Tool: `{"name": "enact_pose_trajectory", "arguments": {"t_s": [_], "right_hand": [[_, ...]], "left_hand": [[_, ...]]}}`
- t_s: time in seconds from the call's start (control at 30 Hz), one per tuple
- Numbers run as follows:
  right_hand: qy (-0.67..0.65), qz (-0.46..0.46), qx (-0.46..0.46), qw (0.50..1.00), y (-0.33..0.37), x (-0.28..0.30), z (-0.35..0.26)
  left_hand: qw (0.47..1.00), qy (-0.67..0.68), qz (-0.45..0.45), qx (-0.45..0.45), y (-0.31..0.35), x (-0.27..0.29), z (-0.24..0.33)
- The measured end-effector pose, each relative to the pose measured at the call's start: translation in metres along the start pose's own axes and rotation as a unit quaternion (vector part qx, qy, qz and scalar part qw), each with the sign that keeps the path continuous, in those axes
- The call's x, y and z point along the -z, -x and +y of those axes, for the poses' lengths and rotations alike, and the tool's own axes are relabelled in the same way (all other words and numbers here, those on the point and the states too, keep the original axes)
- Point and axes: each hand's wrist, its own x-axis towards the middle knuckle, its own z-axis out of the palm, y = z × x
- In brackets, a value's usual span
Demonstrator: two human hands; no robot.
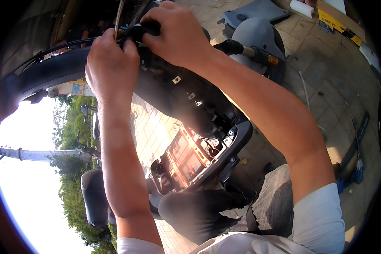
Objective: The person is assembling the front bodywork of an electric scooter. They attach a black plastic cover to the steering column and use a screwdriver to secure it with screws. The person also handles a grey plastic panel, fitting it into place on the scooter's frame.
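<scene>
Both hands are close together at the top of the head view, over the dark opened body of a scooter. My left hand (pixel 112 63) is closed, fingers bent, beside a thin pale strip (pixel 119 19) that rises past its fingertips. My right hand (pixel 173 36) pinches with thumb and forefinger at a small black piece (pixel 137 33) right next to the left thumb. A bit of teal wire shows between the hands. What exactly each hand grips is hidden by the fingers and shadow. Below them lies the scooter's black inner panel (pixel 173 91) with metal clips.
An orange-red metal frame (pixel 192 148) sits in the scooter's floor section, near my knees. Grey body panels (pixel 256 36) lie on the paving at the upper right, by a yellow box (pixel 336 19). Blue-handled tools (pixel 357 171) lie at right. A black seat (pixel 94 198) is at lower left.
</scene>
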Motion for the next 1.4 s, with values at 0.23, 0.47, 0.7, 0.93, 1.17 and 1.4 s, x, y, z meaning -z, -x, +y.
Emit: {"name": "enact_pose_trajectory", "arguments": {"t_s": [0.23,0.47,0.7,0.93,1.17,1.4], "right_hand": [[-0.002,-0.039,-0.003,0.999,-0.004,0.008,0.0],[-0.012,-0.055,-0.003,0.998,-0.004,0.014,-0.001],[-0.014,-0.085,0.02,0.996,-0.005,0.019,-0.005],[0.033,-0.229,0.051,0.972,-0.022,0.032,-0.01],[0.034,-0.218,0.083,0.972,-0.027,0.027,-0.011],[0.019,-0.23,0.086,0.969,-0.03,0.03,-0.012]], "left_hand": [[0.998,0.059,0.009,-0.013,0.001,0.003,-0.002],[0.989,0.137,0.048,0.003,0.005,0.001,-0.004],[0.978,0.203,0.029,0.043,0.017,0.003,-0.009],[0.96,0.273,0.052,0.039,0.018,-0.007,-0.015],[0.963,0.26,0.071,0.021,0.018,-0.008,-0.015],[0.951,0.294,0.056,0.082,0.014,-0.006,-0.01]]}}
